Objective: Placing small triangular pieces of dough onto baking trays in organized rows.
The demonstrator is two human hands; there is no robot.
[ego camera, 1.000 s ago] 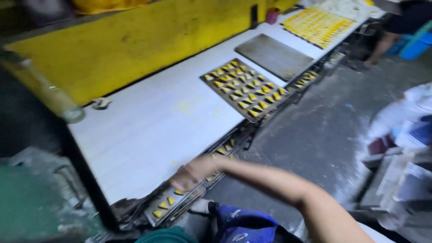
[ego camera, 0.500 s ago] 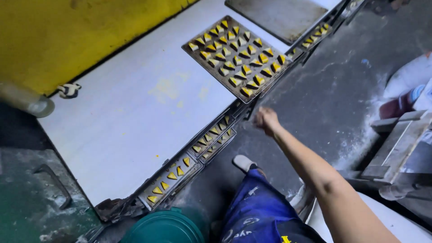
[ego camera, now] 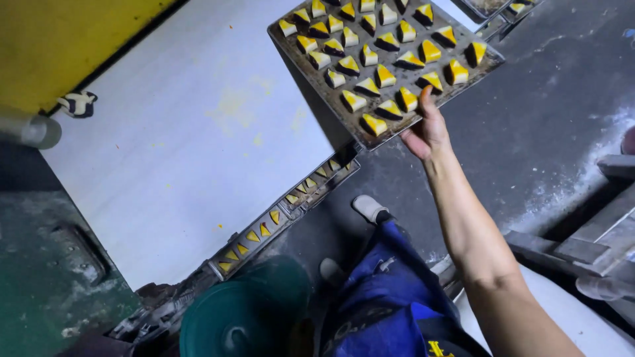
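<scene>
**Metal tray gripped at its near edge by right hand**

Dark rectangular metal baking tray (ego camera: 301,59) sits at the front edge of the white flat table (ego camera: 178,165), near corner overhanging the edge above the grey concrete floor (ego camera: 562,112). Tray carries rows of small yellow-and-dark triangular pastry pieces (ego camera: 387,76), evenly spaced.

Right hand (ego camera: 426,132): closed on the tray's near edge, thumb on top by the last row, fingers under the rim and hidden. Forearm runs down to bottom right of view.

Left hand: not in view.

Below the table edge: narrow metal trays (ego camera: 291,211) slotted in a rack, holding more yellow triangular pieces, only their ends visible.

Other items:
- yellow painted machine panel (ego camera: 59,39) along the far side of the table
- small black-and-white object (ego camera: 78,104) on the table's far left edge, can't tell what it is
- blue trousers (ego camera: 390,297) and a light shoe (ego camera: 370,208) at the bottom
- round dark green bin (ego camera: 245,311) beside the leg
</scene>
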